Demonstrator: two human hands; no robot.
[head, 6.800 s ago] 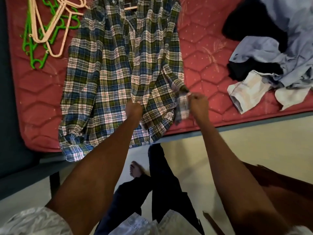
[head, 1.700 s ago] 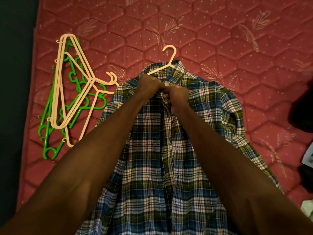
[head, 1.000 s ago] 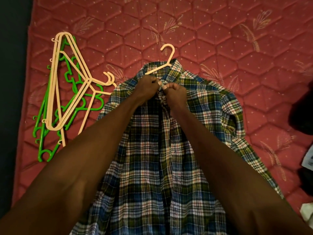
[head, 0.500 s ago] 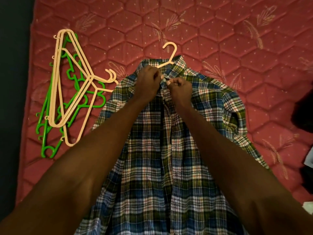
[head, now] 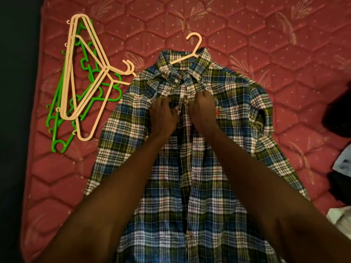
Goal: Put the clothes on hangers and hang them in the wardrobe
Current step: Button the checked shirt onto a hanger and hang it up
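A green, blue and white plaid shirt (head: 191,168) lies flat, front up, on the red quilted mattress (head: 266,35). A cream plastic hanger (head: 191,47) sits inside its collar, with the hook sticking out above. The collar button looks fastened. My left hand (head: 164,115) pinches the left edge of the button placket at chest height. My right hand (head: 203,109) pinches the right edge, just across from it. Both forearms reach over the shirt's lower half.
A pile of spare cream hangers (head: 85,76) and green hangers (head: 62,118) lies on the mattress to the shirt's left. Dark and pale clothes (head: 340,168) lie at the right edge. The mattress's left edge borders a dark gap.
Both hands have slid down from the collar to a point lower on the placket. The collar now lies shut around the hanger neck. The view has drifted slightly.
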